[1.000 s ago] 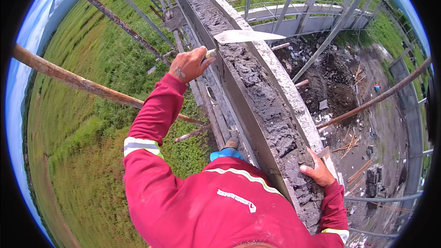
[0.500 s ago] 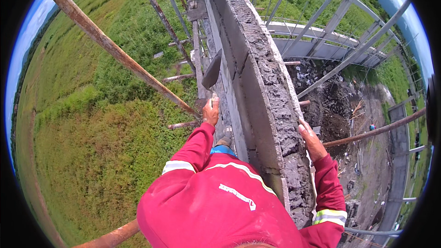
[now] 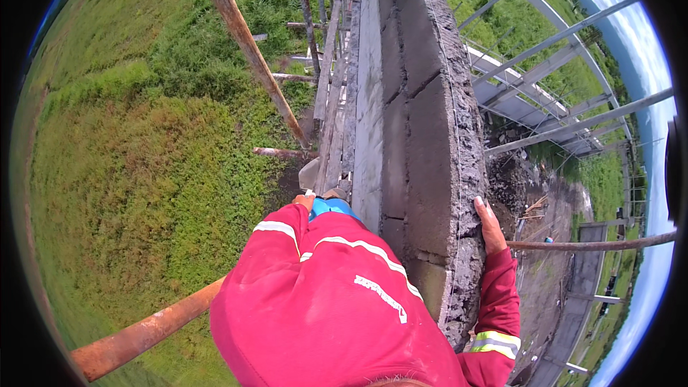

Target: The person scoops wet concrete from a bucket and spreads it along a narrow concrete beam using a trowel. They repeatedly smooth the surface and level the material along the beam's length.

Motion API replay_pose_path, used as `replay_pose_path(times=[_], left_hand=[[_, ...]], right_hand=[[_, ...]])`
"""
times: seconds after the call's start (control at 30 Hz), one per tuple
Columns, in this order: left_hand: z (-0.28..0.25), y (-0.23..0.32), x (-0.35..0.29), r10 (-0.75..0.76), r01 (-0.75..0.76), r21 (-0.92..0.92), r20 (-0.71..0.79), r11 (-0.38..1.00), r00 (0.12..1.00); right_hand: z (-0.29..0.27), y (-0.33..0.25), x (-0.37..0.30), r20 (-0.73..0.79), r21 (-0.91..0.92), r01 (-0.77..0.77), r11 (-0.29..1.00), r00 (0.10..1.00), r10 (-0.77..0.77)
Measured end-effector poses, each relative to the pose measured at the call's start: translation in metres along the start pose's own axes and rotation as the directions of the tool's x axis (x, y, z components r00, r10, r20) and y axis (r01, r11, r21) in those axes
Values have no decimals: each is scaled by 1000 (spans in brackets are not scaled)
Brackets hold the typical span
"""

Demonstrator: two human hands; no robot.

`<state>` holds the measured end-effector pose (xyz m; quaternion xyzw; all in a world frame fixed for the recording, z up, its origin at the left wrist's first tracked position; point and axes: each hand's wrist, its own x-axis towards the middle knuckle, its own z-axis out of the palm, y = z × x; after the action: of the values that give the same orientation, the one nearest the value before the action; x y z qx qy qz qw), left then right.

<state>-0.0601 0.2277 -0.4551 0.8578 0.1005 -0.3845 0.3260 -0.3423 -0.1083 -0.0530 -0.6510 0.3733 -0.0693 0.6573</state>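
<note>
My left hand (image 3: 304,201) is low, close to my waist. It is closed around the handle of a trowel, and the grey trowel blade (image 3: 309,174) shows just beyond it, over the scaffold side. To the right, my right hand (image 3: 491,226) lies against the far edge of the wall's top with its fingers stretched out. Rough grey mortar (image 3: 466,129) covers that top. The wall's near face (image 3: 423,143) is of grey blocks, with dark joints between them. A thin string (image 3: 456,193) runs along the near upper edge.
Narrow scaffold planks (image 3: 332,111) run along the wall's left side. Rusty poles (image 3: 247,43) stand at the left, and another rusty pipe (image 3: 154,322) crosses at lower left. A rusty bar (image 3: 595,244) extends right of my right hand. Grass and rubble lie far below.
My left hand has drawn the trowel down toward my waist, and the blade now points lower. The view has shifted, and my right hand stays at the wall's edge.
</note>
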Motion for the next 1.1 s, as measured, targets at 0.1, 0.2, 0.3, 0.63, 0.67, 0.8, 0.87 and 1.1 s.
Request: replay_pose_path(times=[0.1, 0.2, 0.3, 0.63, 0.67, 0.8, 0.87, 1.1], left_hand=[[1, 4, -2, 24, -28, 65, 51, 997, 998], [5, 8, 2, 96, -109, 146, 94, 983, 991], [11, 9, 7, 136, -149, 209, 72, 966, 988], [9, 1, 1, 131, -151, 226, 101, 962, 986], [9, 0, 0, 131, -151, 253, 94, 956, 987], [9, -4, 1, 123, -147, 255, 110, 956, 986], [8, -6, 3, 110, -136, 258, 112, 957, 988], [3, -4, 8, 174, -203, 288, 125, 936, 977]], right_hand=[[-3, 5, 2, -1, 68, -55, 996, 999, 55], [-6, 7, 3, -34, 29, -28, 999, 999, 29], [-8, 10, 3, -42, 27, -41, 999, 998, 42], [-10, 7, 4, -49, -19, -87, 996, 995, 86], [-7, 5, 2, -44, -23, -72, 997, 996, 71], [4, -5, -4, -74, -57, -22, 998, 997, 18], [7, -9, -6, -48, -5, -54, 999, 997, 54], [9, -13, -7, -23, 3, -58, 998, 998, 58]])
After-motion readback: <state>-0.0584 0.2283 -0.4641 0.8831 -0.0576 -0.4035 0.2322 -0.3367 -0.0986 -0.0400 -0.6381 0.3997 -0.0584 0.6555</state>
